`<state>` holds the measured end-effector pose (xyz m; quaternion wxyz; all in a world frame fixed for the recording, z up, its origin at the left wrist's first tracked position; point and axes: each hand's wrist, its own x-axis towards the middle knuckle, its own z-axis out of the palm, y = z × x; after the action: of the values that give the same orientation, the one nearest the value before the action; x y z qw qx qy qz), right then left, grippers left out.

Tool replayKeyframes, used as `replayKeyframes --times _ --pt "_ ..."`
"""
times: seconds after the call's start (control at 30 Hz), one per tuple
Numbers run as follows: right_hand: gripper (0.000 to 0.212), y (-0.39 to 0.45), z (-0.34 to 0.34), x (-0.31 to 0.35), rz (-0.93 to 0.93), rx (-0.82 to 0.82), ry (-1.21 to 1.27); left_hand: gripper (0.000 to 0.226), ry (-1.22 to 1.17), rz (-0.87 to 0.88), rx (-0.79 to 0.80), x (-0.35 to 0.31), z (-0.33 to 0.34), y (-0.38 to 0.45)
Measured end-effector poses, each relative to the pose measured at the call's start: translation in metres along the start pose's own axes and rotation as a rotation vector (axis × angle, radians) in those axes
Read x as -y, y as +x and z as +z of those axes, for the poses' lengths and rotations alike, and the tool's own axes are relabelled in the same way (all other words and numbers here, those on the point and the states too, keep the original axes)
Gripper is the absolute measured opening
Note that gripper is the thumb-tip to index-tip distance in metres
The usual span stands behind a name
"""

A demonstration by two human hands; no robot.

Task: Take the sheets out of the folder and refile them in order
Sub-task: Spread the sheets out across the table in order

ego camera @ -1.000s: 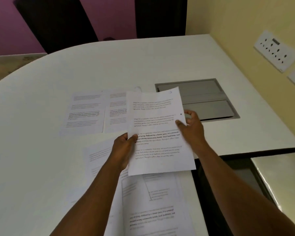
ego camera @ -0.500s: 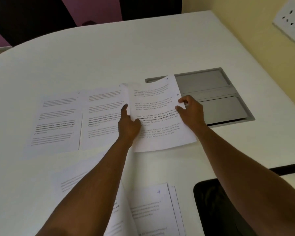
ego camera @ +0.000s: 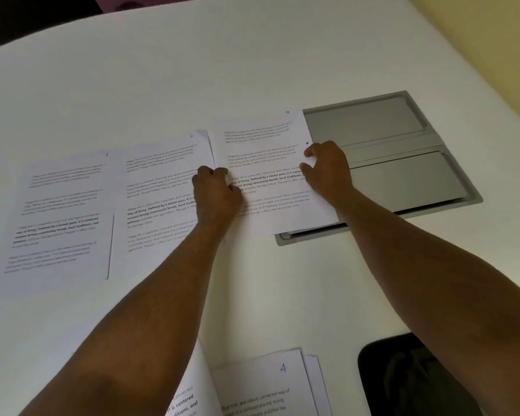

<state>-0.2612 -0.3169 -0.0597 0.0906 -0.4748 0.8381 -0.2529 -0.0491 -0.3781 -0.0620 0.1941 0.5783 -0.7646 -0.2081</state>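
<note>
Three printed sheets lie in a row on the white table (ego camera: 252,55). The left sheet (ego camera: 63,211) carries a handwritten 3, and the middle sheet (ego camera: 159,190) a 2. Both hands hold the right sheet (ego camera: 264,139), which lies almost flat. My left hand (ego camera: 216,193) pinches its left edge with curled fingers, over the seam with the middle sheet. My right hand (ego camera: 327,169) grips its right edge. Near the bottom edge lies a stack whose top sheet (ego camera: 264,382) is marked 4, with a raised page (ego camera: 189,394) beside it. No folder cover is plainly visible.
A grey recessed panel (ego camera: 397,163) is set into the table right of the held sheet, whose right edge overlaps it. A dark chair seat (ego camera: 403,376) shows at the bottom right. A yellow wall (ego camera: 493,40) bounds the table on the right.
Both hands carried the sheet away from me and lowered it to the table at the right end of the row. It now lies beside the sheet marked 2.
</note>
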Motion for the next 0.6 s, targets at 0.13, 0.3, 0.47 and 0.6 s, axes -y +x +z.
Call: replayKeyframes --times 0.13,0.3,0.47,0.6 --pt "0.037 -0.004 0.000 0.005 -0.042 0.011 -0.156 0.036 0.063 0.026 -0.021 0.000 0.000 -0.001" --pt "0.037 -0.033 -0.012 0.014 -0.034 -0.090 -0.110 0.038 0.060 0.094 -0.027 -0.002 -0.015 -0.019" --pt "0.025 -0.109 -0.030 0.028 -0.031 -0.162 0.063 0.038 0.040 0.130 0.021 -0.001 -0.041 -0.084" --pt "0.018 -0.186 -0.040 0.037 -0.053 -0.176 0.131 0.033 0.048 0.173 0.057 0.007 -0.063 -0.157"
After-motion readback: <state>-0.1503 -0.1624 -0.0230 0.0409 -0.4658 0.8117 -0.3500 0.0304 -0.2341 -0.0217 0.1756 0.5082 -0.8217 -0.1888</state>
